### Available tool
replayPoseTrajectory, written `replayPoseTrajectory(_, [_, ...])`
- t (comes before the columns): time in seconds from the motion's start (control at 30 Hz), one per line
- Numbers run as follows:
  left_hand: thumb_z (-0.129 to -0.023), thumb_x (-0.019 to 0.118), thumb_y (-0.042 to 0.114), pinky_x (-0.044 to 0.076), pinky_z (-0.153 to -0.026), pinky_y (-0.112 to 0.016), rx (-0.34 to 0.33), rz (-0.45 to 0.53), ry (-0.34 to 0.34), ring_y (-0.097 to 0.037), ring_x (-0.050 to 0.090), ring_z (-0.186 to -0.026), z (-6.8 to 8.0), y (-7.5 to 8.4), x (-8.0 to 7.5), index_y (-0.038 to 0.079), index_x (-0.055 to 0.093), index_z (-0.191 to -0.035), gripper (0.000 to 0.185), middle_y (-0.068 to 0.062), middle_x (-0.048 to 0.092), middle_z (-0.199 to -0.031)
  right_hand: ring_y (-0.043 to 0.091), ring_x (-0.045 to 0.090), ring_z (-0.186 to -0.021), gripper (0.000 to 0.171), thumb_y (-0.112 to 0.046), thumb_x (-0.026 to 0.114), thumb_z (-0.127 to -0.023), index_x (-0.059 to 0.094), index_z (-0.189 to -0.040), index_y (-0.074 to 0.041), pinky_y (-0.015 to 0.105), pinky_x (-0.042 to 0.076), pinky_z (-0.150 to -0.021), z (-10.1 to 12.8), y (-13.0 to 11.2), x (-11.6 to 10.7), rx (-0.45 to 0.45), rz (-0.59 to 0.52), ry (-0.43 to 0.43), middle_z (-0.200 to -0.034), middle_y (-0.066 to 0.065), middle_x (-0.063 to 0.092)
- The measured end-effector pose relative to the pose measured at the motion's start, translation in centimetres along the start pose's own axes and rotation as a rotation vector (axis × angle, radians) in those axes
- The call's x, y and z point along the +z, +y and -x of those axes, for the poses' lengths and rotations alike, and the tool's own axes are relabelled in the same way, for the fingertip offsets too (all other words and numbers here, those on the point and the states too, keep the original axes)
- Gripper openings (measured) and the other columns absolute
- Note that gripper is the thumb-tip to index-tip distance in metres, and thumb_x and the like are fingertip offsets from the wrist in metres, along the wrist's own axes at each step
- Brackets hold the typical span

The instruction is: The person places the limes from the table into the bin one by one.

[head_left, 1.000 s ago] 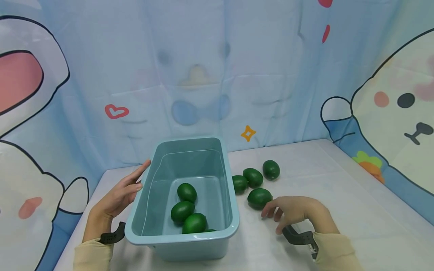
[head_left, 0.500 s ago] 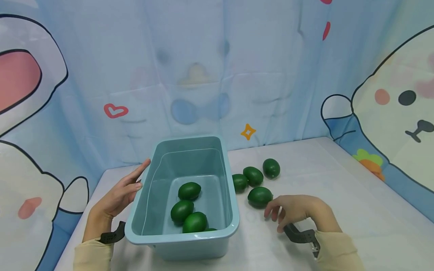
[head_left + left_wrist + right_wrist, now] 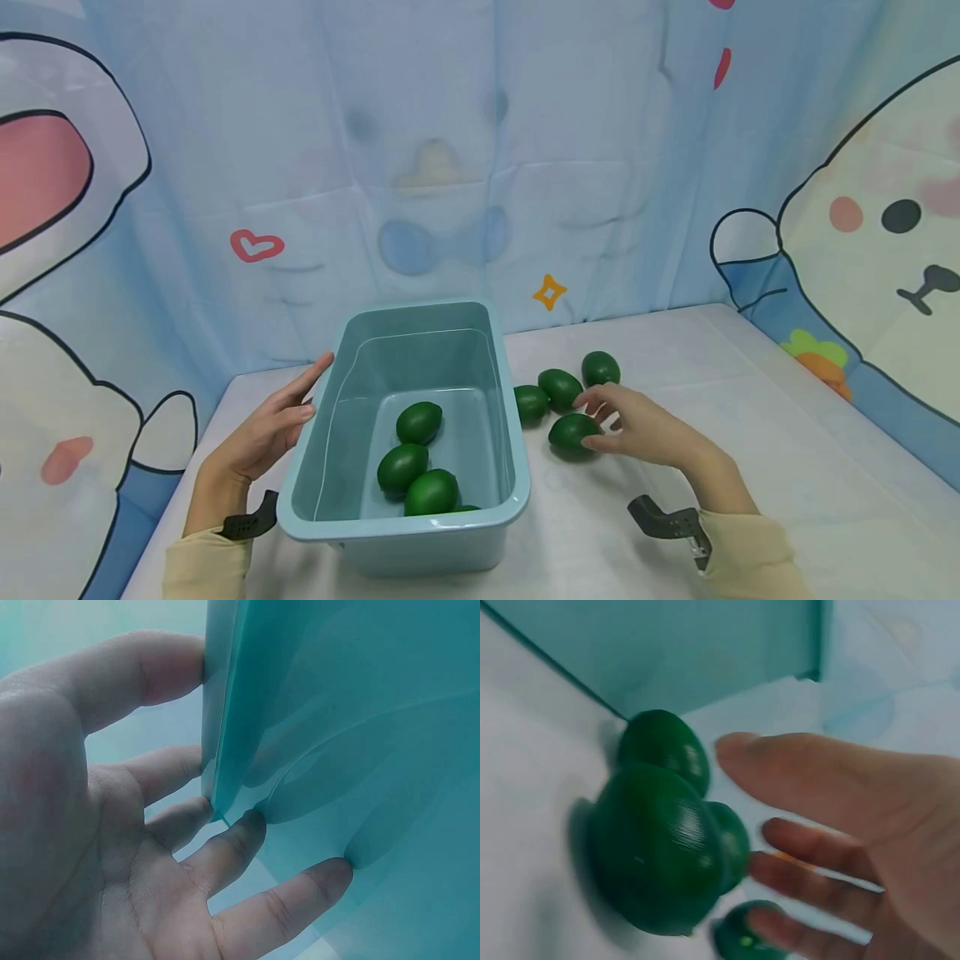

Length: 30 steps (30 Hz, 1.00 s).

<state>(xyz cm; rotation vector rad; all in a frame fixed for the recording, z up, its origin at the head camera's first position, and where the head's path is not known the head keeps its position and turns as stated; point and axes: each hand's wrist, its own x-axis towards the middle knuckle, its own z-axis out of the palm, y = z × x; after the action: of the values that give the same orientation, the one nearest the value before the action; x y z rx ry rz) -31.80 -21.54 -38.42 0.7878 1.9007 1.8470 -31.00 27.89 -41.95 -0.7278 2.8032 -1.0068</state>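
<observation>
A blue-green plastic bin (image 3: pixel 405 527) stands on the table with several green limes (image 3: pixel 431 493) inside. My left hand (image 3: pixel 258 437) lies against the bin's left side, fingers extended; in the left wrist view its fingertips (image 3: pixel 330 874) touch the bin wall (image 3: pixel 405 795). To the right of the bin my right hand (image 3: pixel 641 425) reaches over the nearest loose lime (image 3: pixel 570 436), thumb and fingers spread. In the right wrist view that lime (image 3: pixel 656 851) looms large, and a gap shows between it and the thumb (image 3: pixel 780 761).
More loose limes lie behind the nearest one: one beside the bin (image 3: pixel 531 404), one in the middle (image 3: pixel 559 389) and one farther back (image 3: pixel 600 367). A white cloth covers the table (image 3: pixel 787 433). A printed curtain (image 3: pixel 600 208) hangs behind it.
My right hand has moved forward and its fingers have spread at the nearest loose lime. Inside the bin the farthest lime has turned and shifted slightly right. My left hand stays in place.
</observation>
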Motion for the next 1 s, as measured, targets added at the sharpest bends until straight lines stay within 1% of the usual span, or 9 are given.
replayPoseTrajectory(0.1, [-0.100,0.036,0.006,0.054,-0.088,-0.036,0.012,0.005,-0.011,-0.016,0.055,-0.123,0.0,0.0,0.0,0.023,0.003,-0.155,0.066,-0.012,-0.008,-0.160,0.029,0.055,-0.109,0.049,-0.019,0.077,-0.079,0.058,-0.122,-0.005,0.047,0.049,-0.091,-0.4,-0.1,0.8,-0.014,0.039,0.062,-0.119,0.012,0.057])
replayPoseTrajectory(0.17, [-0.100,0.036,0.006,0.054,-0.088,-0.035,0.017,0.008,-0.015,-0.016,0.055,-0.123,0.0,0.0,0.0,0.022,0.002,-0.155,0.066,-0.011,-0.008,-0.160,0.031,0.053,-0.115,0.050,-0.019,0.077,-0.079,0.059,-0.123,-0.007,0.050,0.046,-0.095,-0.6,0.1,1.3,0.004,0.058,0.068,-0.121,0.011,0.055])
replayPoseTrajectory(0.27, [-0.100,0.035,0.006,0.054,-0.089,-0.034,0.017,0.016,-0.017,-0.015,0.053,-0.125,0.0,-0.1,0.1,0.022,0.003,-0.155,0.066,-0.008,-0.005,-0.161,0.032,0.052,-0.118,0.049,-0.019,0.078,-0.078,0.060,-0.122,-0.009,0.051,0.044,-0.098,-0.7,0.4,1.8,0.035,0.076,0.061,-0.122,0.011,0.053])
replayPoseTrajectory(0.33, [-0.101,0.035,0.005,0.053,-0.089,-0.033,0.014,0.024,-0.017,-0.015,0.053,-0.126,0.0,-0.1,0.1,0.022,0.003,-0.155,0.065,-0.005,-0.004,-0.161,0.031,0.052,-0.118,0.050,-0.017,0.078,-0.077,0.060,-0.122,-0.009,0.051,0.045,-0.098,-0.7,0.7,1.9,0.049,0.071,0.055,-0.123,0.010,0.053])
replayPoseTrajectory(0.43, [-0.101,0.034,0.005,0.053,-0.089,-0.032,0.022,0.028,-0.024,-0.015,0.052,-0.126,-0.1,0.0,0.1,0.022,0.003,-0.155,0.065,-0.005,-0.004,-0.161,0.031,0.052,-0.118,0.052,-0.015,0.078,-0.077,0.059,-0.124,-0.009,0.051,0.045,-0.098,-0.8,1.2,2.1,0.056,0.058,0.042,-0.125,0.011,0.053])
replayPoseTrajectory(0.67, [-0.101,0.036,0.007,0.053,-0.090,-0.031,0.025,0.021,-0.026,-0.014,0.051,-0.127,-0.2,0.1,0.0,0.022,0.003,-0.155,0.065,-0.010,-0.010,-0.160,0.042,0.043,-0.128,0.057,-0.012,0.079,-0.075,0.057,-0.127,-0.012,0.059,0.039,-0.100,-0.8,1.9,2.4,0.079,0.026,0.014,-0.138,0.021,0.044])
replayPoseTrajectory(0.77, [-0.101,0.036,0.007,0.053,-0.089,-0.030,0.022,0.016,-0.020,-0.012,0.052,-0.126,-0.1,0.1,0.0,0.022,0.003,-0.155,0.065,-0.012,-0.011,-0.160,0.044,0.039,-0.131,0.059,-0.010,0.078,-0.076,0.055,-0.130,-0.013,0.060,0.037,-0.101,-0.8,2.1,2.6,0.079,0.018,0.005,-0.142,0.023,0.041])
replayPoseTrajectory(0.9, [-0.101,0.036,0.007,0.053,-0.089,-0.030,0.019,0.013,-0.011,-0.012,0.052,-0.126,-0.1,0.2,0.1,0.022,0.003,-0.155,0.066,-0.011,-0.010,-0.160,0.043,0.039,-0.131,0.060,-0.007,0.076,-0.077,0.053,-0.132,-0.013,0.059,0.037,-0.102,-0.9,2.4,2.8,0.064,0.017,0.013,-0.142,0.022,0.042])
replayPoseTrajectory(1.0, [-0.101,0.036,0.007,0.053,-0.089,-0.030,0.020,0.013,-0.010,-0.014,0.052,-0.126,0.0,0.1,0.0,0.022,0.003,-0.155,0.066,-0.010,-0.009,-0.160,0.042,0.041,-0.130,0.060,-0.007,0.076,-0.077,0.053,-0.132,-0.012,0.058,0.039,-0.101,-1.0,2.7,3.0,0.058,0.010,0.023,-0.142,0.021,0.043])
